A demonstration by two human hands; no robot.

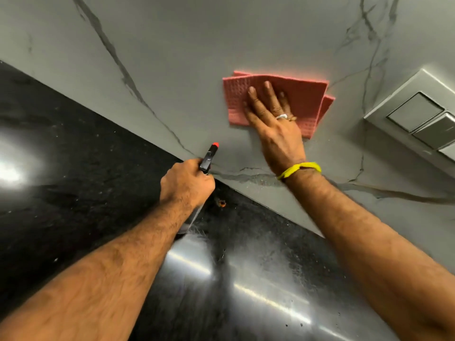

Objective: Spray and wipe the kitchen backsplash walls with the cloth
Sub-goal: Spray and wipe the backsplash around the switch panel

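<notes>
- Right hand (275,126), fingers (253,94) spread flat, presses the folded pink cloth (295,94) against the marble backsplash wall (197,57); light switch panel (418,116) at three o'clock
- Left hand (187,183), fingers closed around the spray bottle (209,156), at seven o'clock of the cloth, above the black desk (73,143)

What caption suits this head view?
Right hand presses a folded pink cloth to the grey marble backsplash; left hand grips a black spray bottle.

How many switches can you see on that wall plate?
3. On the plate, right of the cloth: top switch, middle switch, and a third cut off by the frame edge. More may lie out of view.
</notes>
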